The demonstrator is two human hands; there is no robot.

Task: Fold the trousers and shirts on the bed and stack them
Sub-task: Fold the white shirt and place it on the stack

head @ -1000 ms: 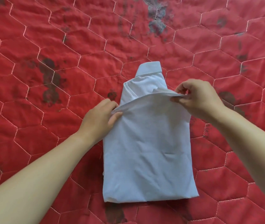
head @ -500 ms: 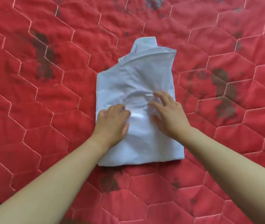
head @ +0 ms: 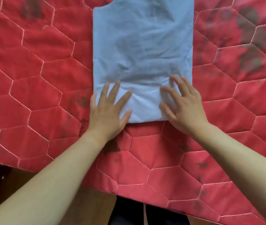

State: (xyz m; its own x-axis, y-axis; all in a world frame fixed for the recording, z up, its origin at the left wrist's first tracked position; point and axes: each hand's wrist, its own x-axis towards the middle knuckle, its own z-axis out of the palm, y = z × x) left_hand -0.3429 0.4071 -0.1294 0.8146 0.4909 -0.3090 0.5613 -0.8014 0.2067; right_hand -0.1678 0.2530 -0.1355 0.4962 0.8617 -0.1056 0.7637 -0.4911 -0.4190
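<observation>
Nearest the camera, a strip of brown floor (head: 88, 207) shows below the bed's front edge. Two bare forearms reach over that edge from the lower corners.

The bed is covered by a red quilt (head: 39, 88) stitched in hexagons, with dark blotches in several panels.

Left grip (head: 108, 109): flat, palm down, fingers (head: 112, 91) straight and spread. It rests on the near left corner of the shirt (head: 142, 46), with the little finger lying along the shirt's left edge and the thumb on the fabric by the near hem.

Right grip (head: 184, 106): flat, palm down and spread, holding nothing. It covers the near right corner of the shirt. Its fingers (head: 177, 83) are blurred, so full fingertip contact cannot be confirmed.

The shirt is pale blue and folded into an upright rectangle. It lies flat on the quilt at centre, with the near hem running between the two grips. Creases gather just beyond the fingertips. A stepped notch marks the far left corner, and the far end is cut off by the frame.
</observation>
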